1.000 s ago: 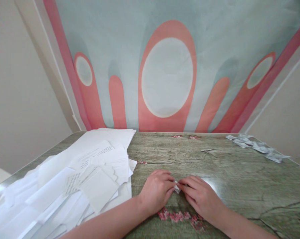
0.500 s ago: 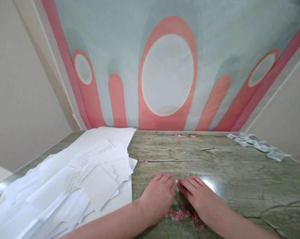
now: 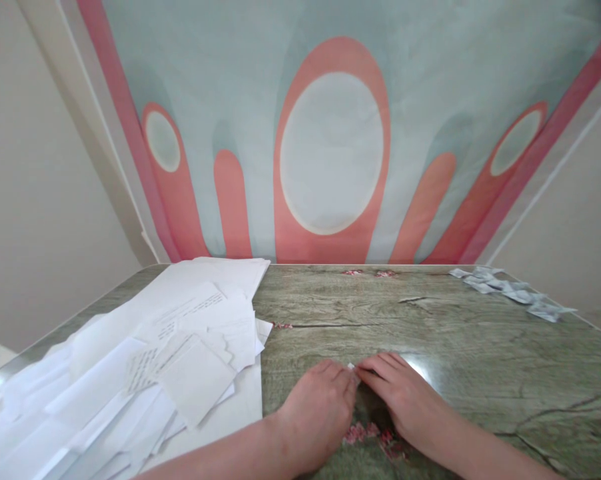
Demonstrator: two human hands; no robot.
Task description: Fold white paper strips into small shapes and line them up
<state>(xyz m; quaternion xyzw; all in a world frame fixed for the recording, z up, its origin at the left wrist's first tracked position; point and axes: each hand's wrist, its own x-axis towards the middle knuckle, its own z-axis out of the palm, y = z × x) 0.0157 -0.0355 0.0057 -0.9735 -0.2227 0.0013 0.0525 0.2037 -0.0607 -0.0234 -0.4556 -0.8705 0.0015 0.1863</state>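
Note:
My left hand [image 3: 323, 410] rests low over the table, its fingers curled together around a small bit of white paper [image 3: 351, 367]. Close against it on the right, my right hand [image 3: 393, 383] pinches the same bit with bent fingers. Only a tiny white edge shows between the fingertips; the rest is hidden by the hands. Left of my left hand lies a heap of loose white paper pieces [image 3: 195, 383], some carrying printed text, on top of larger white sheets [image 3: 248, 400].
The wood-patterned table [image 3: 340, 300] has pink flower prints and dark crack lines. Several small folded paper pieces [image 3: 510, 290] lie in a row near its far right edge. Behind the table stands a wall covering [image 3: 420, 80] in pale green and coral.
The view has shifted slightly. My left hand has turned a little and its knuckles sit lower, while both hands stay together at the small paper.

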